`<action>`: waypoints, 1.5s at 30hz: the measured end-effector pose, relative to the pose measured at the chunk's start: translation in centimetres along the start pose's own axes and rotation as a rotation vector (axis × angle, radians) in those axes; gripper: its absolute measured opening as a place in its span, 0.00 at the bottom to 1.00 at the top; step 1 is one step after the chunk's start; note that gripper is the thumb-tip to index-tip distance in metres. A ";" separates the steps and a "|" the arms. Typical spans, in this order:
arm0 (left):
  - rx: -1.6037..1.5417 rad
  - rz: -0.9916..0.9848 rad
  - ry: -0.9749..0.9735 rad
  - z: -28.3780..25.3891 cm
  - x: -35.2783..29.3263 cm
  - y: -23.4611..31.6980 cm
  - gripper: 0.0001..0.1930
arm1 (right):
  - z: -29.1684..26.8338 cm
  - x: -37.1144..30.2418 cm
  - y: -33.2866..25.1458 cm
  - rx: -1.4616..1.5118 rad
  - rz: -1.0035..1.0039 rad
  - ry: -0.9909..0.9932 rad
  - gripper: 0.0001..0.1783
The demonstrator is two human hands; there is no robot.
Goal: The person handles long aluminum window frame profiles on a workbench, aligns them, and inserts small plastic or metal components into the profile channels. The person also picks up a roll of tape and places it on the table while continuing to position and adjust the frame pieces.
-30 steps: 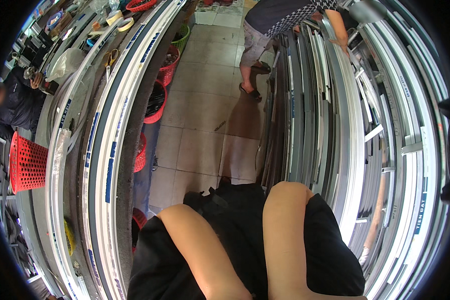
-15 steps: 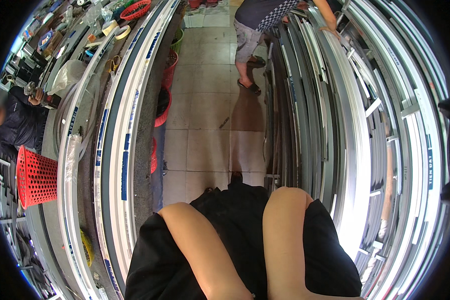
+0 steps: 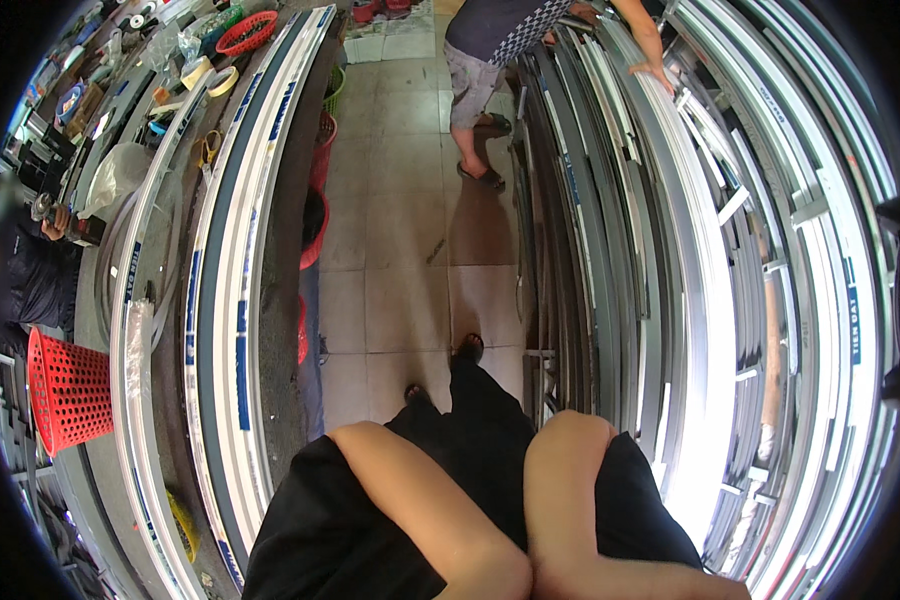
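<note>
Both my bare forearms, the left [image 3: 430, 495] and the right [image 3: 562, 490], rise from the lower edge with the elbows bent and pointing forward. They converge at the bottom of the picture, where the wrist ends meet or overlap. Neither hand shows its fingers; they lie past the lower edge, so anything in them is hidden. Black clothing [image 3: 470, 440] covers my body below the arms. My feet in dark footwear [image 3: 469, 347] stand on the tiled floor [image 3: 400, 230], in the aisle between two banks of long metal profiles.
White and grey profiles [image 3: 228, 280] line the left; more profiles [image 3: 705, 330] fill the right. A red basket [image 3: 70, 390] stands at the left, with scissors [image 3: 208, 150] and tape rolls [image 3: 222, 82] farther off. One person [image 3: 475, 75] leans on the right stack; another [image 3: 40, 270] holds a tool.
The view has shifted, so my elbows sit lower in the picture and both my feet show more fully. My forearms have come together at the lower edge.
</note>
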State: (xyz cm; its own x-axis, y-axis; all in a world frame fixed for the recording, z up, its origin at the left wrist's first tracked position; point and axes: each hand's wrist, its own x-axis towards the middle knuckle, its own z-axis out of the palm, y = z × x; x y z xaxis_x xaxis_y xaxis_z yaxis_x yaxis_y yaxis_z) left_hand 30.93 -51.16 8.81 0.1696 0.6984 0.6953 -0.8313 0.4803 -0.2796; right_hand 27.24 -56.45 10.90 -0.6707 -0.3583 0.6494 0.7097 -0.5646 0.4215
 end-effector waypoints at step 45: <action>1.921 -1.163 -0.747 -42.9 -10.2 -66.5 0.17 | -24.5 -61.1 70.3 0.560 2.911 -0.965 0.27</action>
State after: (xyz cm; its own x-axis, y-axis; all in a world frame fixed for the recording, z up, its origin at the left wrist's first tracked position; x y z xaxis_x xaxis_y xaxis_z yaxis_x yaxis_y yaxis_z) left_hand 107.17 -67.51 -8.08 0.9665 0.1590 0.2015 -0.0062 -0.7702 0.6377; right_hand 112.78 -92.50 -14.66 0.6380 0.6401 -0.4280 -0.6077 0.0772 -0.7904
